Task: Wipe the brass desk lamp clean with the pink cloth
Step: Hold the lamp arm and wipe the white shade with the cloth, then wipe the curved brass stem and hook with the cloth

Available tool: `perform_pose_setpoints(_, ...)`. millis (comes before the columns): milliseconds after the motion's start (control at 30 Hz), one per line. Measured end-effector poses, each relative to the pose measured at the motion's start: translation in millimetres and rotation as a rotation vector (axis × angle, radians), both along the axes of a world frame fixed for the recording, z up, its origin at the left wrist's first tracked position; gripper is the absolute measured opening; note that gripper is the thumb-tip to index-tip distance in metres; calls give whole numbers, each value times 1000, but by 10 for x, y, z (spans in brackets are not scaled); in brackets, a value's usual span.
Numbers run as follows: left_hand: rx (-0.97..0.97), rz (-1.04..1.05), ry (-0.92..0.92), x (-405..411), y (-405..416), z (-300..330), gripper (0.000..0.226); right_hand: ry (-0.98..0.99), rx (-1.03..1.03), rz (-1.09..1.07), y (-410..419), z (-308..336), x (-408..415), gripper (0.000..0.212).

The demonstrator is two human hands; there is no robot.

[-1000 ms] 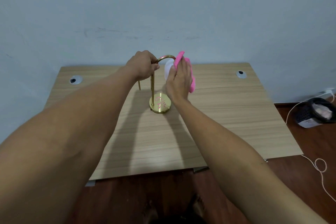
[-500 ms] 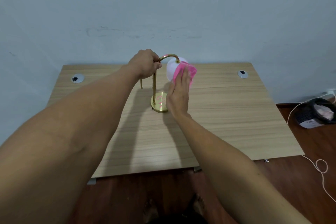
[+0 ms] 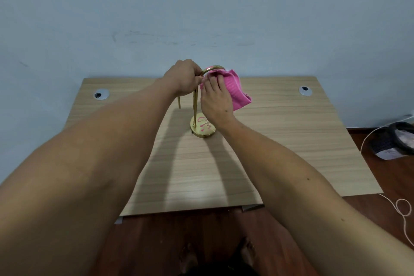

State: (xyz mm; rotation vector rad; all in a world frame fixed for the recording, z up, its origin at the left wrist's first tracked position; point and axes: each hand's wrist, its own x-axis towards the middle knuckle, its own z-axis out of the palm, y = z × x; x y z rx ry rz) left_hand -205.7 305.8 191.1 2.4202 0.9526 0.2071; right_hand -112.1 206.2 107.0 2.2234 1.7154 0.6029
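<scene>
Wiping the lamp's top now. Left hand (image 3: 184, 76) holding tight the brass desk lamp (image 3: 202, 126) on the bench (image 3: 280, 141). Right hand (image 3: 216, 101) pressing the pink cloth (image 3: 237, 89) over the shade. Next, probably rub down the pole.

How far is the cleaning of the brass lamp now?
Nothing looks finished yet. In hand: the left hand grips the lamp's arch while the right hand presses the pink cloth over the shade, which is hidden. Left: the round base shows pink marks, and the stem is untouched.
</scene>
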Motion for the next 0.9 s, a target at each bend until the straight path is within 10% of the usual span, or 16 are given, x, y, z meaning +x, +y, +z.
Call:
perform_pose_setpoints(233,1,-7,-3,19,18,-19,21,-231,-196,207,-169,-72,184,49)
perform_pose_setpoints(567,-48,39,-27,-2,-22,-2,20,360,-111,72,-879,-359,443,30)
perform_pose_setpoints(733,-123,77,-68,-19,-14,11,20,1363,589,-845,-938,-72,671,33)
perform_pose_setpoints(800,-155,91,-85,-29,-4,18,17,1671,902,-898,-836,103,778,34)
perform_pose_setpoints(900,-195,96,-109,-46,21,19,18,1582,1136,-684,-636,492,733,31)
